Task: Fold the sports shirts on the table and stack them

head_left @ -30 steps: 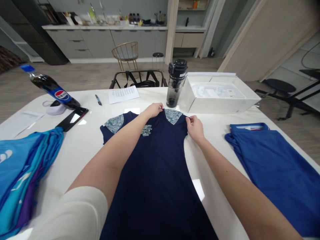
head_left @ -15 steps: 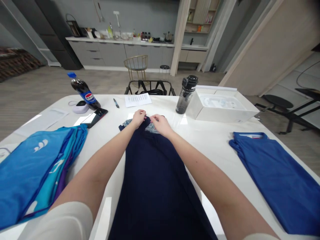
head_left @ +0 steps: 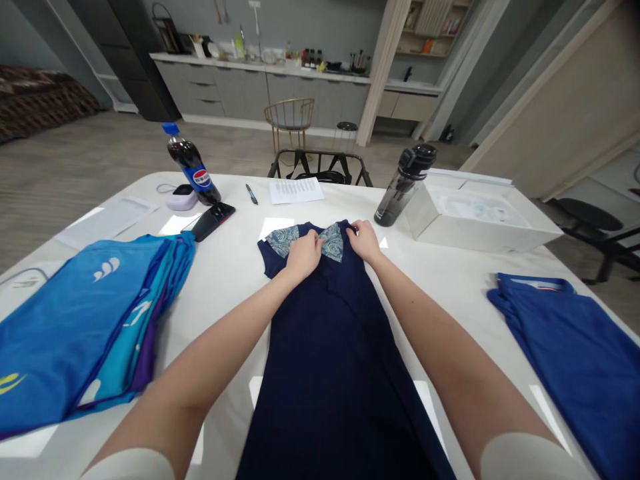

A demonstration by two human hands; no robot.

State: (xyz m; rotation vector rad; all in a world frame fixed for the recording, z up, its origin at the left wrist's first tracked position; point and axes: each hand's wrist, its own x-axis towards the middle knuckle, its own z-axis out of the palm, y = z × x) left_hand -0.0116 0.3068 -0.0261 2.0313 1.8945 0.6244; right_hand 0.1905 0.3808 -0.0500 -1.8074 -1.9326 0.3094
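Observation:
A long dark navy dress (head_left: 330,347) with blue-grey patterned panels by its neckline lies lengthwise on the white table. My left hand (head_left: 304,256) is closed, its fingertips pinching the cloth at the middle of the neckline between the patterned panels. At the right shoulder edge, my right hand (head_left: 365,241) is also closed, thumb and fingers gripping the fabric. The lower end of the dress runs out of view toward me.
Folded blue and teal shirts (head_left: 100,313) lie at left, a folded blue shirt (head_left: 570,353) at right. Beyond stand a cola bottle (head_left: 193,163), a phone (head_left: 214,221), a pen (head_left: 251,194), a printed sheet (head_left: 296,191), a dark water bottle (head_left: 404,185) and a white box (head_left: 480,230).
My hands have moved apart: the right one outward to the shoulder edge, the left slightly lower. More of the patterned panels now shows, spread flat. The view has shifted a little.

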